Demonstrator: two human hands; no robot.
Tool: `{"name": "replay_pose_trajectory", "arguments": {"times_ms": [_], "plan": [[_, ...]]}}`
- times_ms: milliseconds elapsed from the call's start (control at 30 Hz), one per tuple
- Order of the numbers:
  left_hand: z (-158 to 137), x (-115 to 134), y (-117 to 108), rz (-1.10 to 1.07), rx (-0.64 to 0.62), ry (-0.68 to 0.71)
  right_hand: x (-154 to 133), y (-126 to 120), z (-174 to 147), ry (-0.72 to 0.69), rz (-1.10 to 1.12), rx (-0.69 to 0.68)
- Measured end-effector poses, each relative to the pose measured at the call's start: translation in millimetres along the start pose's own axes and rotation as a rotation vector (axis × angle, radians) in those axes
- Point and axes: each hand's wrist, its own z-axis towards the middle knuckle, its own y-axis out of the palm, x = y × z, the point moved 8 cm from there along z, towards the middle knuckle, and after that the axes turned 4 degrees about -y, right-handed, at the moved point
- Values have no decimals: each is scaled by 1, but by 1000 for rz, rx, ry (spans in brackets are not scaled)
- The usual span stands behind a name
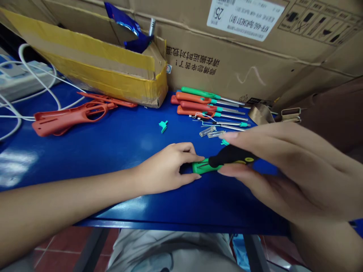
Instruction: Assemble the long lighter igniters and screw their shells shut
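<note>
A lap in grey trousers (170, 247) is showing below the near edge of the blue table (170, 207). Just past that edge, the left hand (167, 166) is reaching in from the left, thumb and a finger closing on the left end of a green shell (203, 168). The shell is lying near the table's front, between the 2 hands, its long axis running roughly left to right, with its right end disappearing beneath a black tool (230, 155). The right hand (300, 170) is coming in from the right, nearer the camera, its digits curving around that tool, parted only by its thickness. Both hands are therefore meeting over this 1 piece, the left being the closer to its exposed end.

Beyond, 2 clear pieces (207, 131) are resting near a teal clip (163, 126); lighters (198, 106) are lying behind, nozzles pointing right. An orange-red shell (59, 117) is sitting farther left. A yellow-taped box (113, 66) and a printed carton (195, 34) are standing at the back.
</note>
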Motion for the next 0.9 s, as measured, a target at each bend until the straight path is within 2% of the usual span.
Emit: {"name": "replay_pose_trajectory", "arguments": {"times_ms": [167,267,367,433,567,633,767,833,900], "plan": [[0,1,-1,-19,2,9,-6,4,0,-62,-32,-141],[0,0,-2,-9,3,3,-4,1,1,-70,-95,-117],[0,0,-2,-11,-1,-5,0,-2,-1,-25,-188,-20],[1,0,-2,-13,-5,-10,1,-3,-2,-22,-138,36],[1,0,-2,-9,4,-6,-1,3,1,-56,105,-46],[1,-1,-2,-8,4,-5,-3,4,4,-74,100,-57],[1,-1,-1,-21,3,1,-1,-1,4,-71,-26,88],[1,-1,-1,-15,4,0,3,2,1,-51,-17,79],[1,0,-2,-8,6,-5,8,6,-1,-11,47,13]]}}
